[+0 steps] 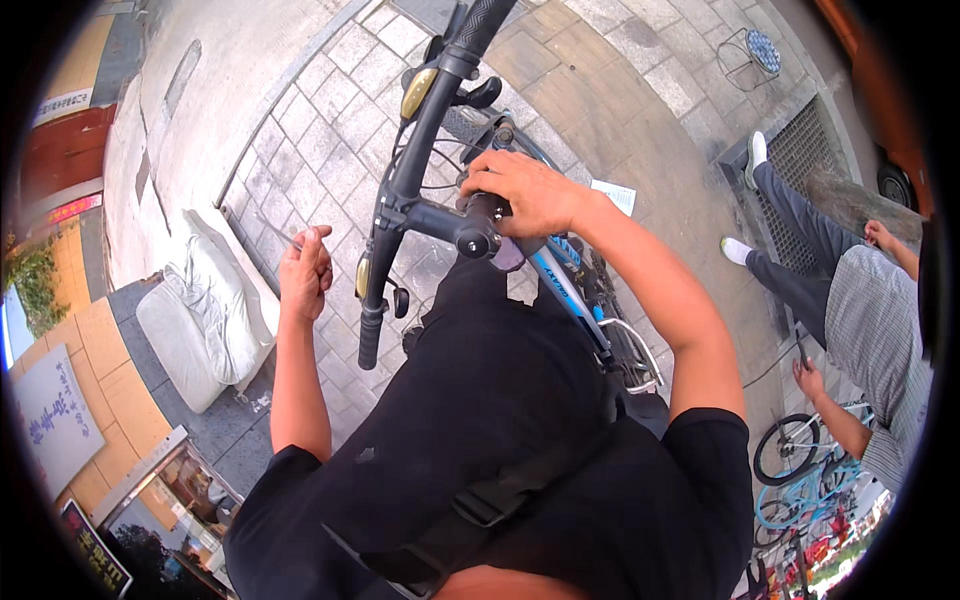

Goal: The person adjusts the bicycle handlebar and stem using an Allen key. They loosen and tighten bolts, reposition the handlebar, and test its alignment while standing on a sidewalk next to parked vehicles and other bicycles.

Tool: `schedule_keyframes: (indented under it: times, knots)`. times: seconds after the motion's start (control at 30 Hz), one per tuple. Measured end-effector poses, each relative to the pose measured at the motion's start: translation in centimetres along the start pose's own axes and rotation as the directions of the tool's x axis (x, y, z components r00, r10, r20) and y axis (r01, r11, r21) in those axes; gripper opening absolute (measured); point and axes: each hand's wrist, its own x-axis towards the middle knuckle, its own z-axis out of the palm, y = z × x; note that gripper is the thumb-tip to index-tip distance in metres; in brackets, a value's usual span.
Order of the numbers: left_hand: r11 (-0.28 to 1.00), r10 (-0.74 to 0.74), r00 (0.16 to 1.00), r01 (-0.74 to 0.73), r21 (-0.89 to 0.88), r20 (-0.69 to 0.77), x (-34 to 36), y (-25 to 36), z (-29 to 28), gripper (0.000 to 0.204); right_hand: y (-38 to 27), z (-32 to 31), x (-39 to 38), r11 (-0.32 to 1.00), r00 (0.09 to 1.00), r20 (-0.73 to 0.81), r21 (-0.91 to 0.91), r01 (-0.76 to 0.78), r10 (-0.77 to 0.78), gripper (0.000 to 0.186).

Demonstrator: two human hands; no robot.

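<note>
Our right hand (530,193) has its grip closed over the bicycle's stem (480,222), where the black handlebar (415,165) meets the frame. Our left hand (306,270), just left of the handlebar and clear of it, pinches a thin tool (275,232) with fingers curled together. The blue frame (562,285) runs back from the handlebar. Right of it, well apart, sits another person (870,310).
</note>
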Motion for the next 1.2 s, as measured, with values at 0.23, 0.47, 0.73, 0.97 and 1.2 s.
schedule_keyframes:
  times: [0.23,0.47,0.73,0.97,1.2]
  knots:
    - [0.764,0.263,0.963,-0.168,0.623,-0.064,-14.6,-4.0,1.3,0.055,1.2,-1.6,-0.5,0.992,0.981,0.156,-0.068,-0.101,0.111,0.076]
    - [0.686,0.369,0.892,-0.071,0.724,-0.262,-17.5,-7.2,5.3,0.052,1.3,-5.3,-3.0,0.941,0.941,0.069,-0.101,-0.323,0.33,0.064]
    - [0.551,0.612,0.767,-0.239,0.8,-0.193,-15.0,-7.2,5.1,0.048,-0.1,-5.0,-4.9,0.921,0.923,0.122,0.097,-0.378,0.366,0.057]
    - [0.464,0.739,0.654,-0.323,0.825,-0.16,-11.6,-4.4,4.1,0.048,0.3,-3.1,-4.5,0.949,0.951,0.009,0.069,-0.307,0.308,0.054]
    - [0.415,0.719,0.681,-0.263,0.871,-0.137,-8.6,0.3,2.6,0.057,-0.5,-2.3,-3.2,0.953,0.945,-0.126,0.0,-0.303,0.301,0.043]
